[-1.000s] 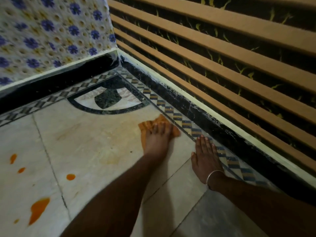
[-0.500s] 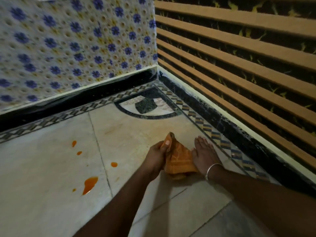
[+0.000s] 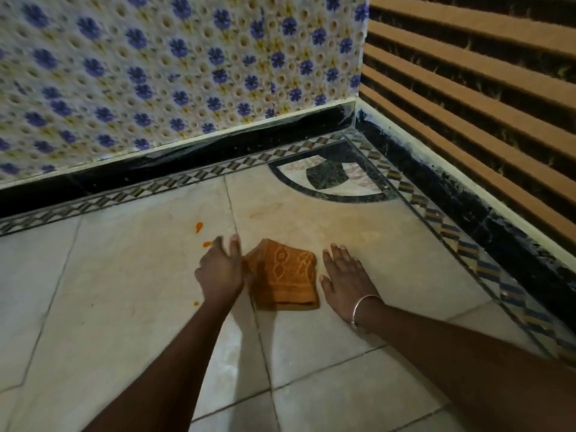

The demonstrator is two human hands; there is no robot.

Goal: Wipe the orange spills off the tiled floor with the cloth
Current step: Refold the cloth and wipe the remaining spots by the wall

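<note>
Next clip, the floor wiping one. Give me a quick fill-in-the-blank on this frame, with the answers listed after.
1. The cloth lies between the left hand and the right hand; the bangle is on the ____ wrist.
2. The spills in view lie to the ____ of the cloth.
3. The flowers on the wall are ____.

Missing words: right; left; blue.
</note>
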